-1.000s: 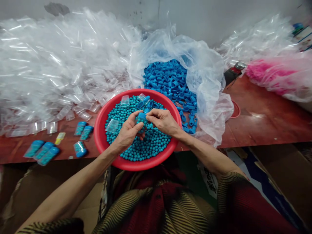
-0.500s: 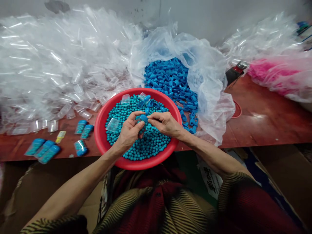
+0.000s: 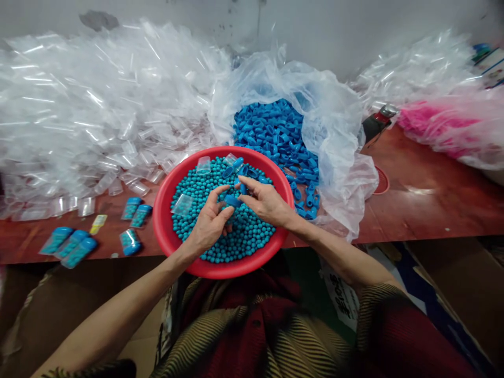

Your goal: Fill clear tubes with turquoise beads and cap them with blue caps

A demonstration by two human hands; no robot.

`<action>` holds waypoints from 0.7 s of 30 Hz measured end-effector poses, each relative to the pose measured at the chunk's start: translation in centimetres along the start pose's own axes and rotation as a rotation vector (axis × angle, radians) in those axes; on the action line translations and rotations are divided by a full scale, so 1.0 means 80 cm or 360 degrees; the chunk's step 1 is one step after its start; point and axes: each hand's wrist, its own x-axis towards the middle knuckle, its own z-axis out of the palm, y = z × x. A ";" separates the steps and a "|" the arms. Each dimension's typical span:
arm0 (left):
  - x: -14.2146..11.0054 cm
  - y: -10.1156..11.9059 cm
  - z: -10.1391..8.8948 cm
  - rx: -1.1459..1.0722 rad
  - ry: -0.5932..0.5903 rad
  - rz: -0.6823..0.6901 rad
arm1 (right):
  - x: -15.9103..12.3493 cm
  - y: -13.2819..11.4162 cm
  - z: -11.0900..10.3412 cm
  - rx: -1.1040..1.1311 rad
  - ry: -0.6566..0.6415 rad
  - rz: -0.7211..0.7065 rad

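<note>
Pinched in the left hand, a blue cap above the red bowl; right hand, hard to tell its hold!
Six filled cups sit capped near left; clear cups and loose caps remain heaped far.

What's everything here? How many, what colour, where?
Basin: one, red, table's front
Beads: lots, turquoise, in basin
Loose cups: three, clear, on beads
Loose caps: several, blue, on beads
Filled containers: six, blue-topped, basin's left
Tag: one, yellow, among containers
Cup heap: one, clear, back left
Cap heap: one, blue, behind basin
Bag: one, whitish, around cap heap
Bottle: one, dark, beside bag
Round thing: one, red, beside bag
Pink bundle: one, pink, far right
Far heap: one, clear, back right
Table: one, reddish, underneath
Cardboard: some, brown, below table
Sleeves: two, striped, near bottom
Left hand: one, bare, holding blue-topped piece
Right hand: one, bare, beside it
</note>
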 end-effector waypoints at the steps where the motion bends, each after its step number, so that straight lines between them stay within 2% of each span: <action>1: 0.000 0.000 0.002 0.0009 0.0010 0.0013 | -0.003 -0.005 0.003 -0.0128 -0.0077 -0.0048; 3: 0.000 -0.002 0.004 0.0022 0.0026 0.0076 | -0.010 -0.014 0.009 -0.0360 -0.0210 -0.0175; 6: -0.002 -0.006 0.005 0.0046 0.0038 0.0221 | -0.022 -0.022 0.021 -0.0733 -0.0214 -0.0360; 8: -0.007 -0.008 0.006 0.0017 -0.0002 0.0249 | -0.032 -0.026 0.030 -0.0977 -0.0203 -0.0353; 12: -0.025 -0.013 0.012 -0.0161 -0.0071 0.0167 | -0.050 -0.034 0.043 -0.1314 -0.0280 -0.0317; 17: -0.041 -0.016 0.022 -0.0149 0.0099 0.0119 | -0.057 -0.033 0.049 -0.1383 -0.0271 -0.0378; 21: -0.040 -0.016 0.027 -0.0058 0.0163 0.0110 | -0.056 -0.030 0.052 -0.1315 -0.0305 -0.0277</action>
